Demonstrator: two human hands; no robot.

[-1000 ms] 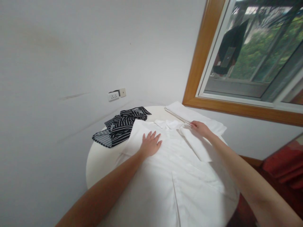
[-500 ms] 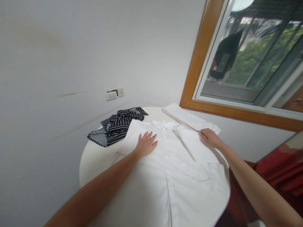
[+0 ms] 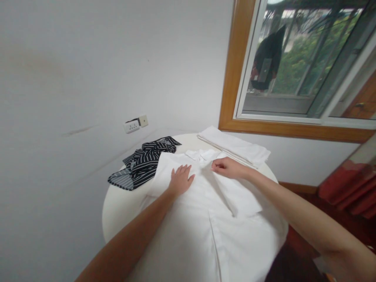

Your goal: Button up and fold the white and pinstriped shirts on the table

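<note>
A white shirt (image 3: 188,227) lies spread over the round table, its collar at the far side and its lower part toward me. My left hand (image 3: 179,181) rests flat on the shirt's left upper part, fingers spread. With fingers pinched, my right hand (image 3: 225,167) grips the edge of the shirt's right side near the collar. That side is folded inward over the front, and its loose end hangs slightly raised below my right forearm.
A crumpled black-and-white striped garment (image 3: 143,162) lies at the table's back left. A folded white cloth (image 3: 232,145) sits at the back right. The white table (image 3: 117,207) stands against a wall with a socket (image 3: 131,126) and a wood-framed window (image 3: 229,78).
My right hand has moved left toward the collar, carrying the shirt's right side inward across the front. My left hand has stayed on the shirt. The view has shifted slightly.
</note>
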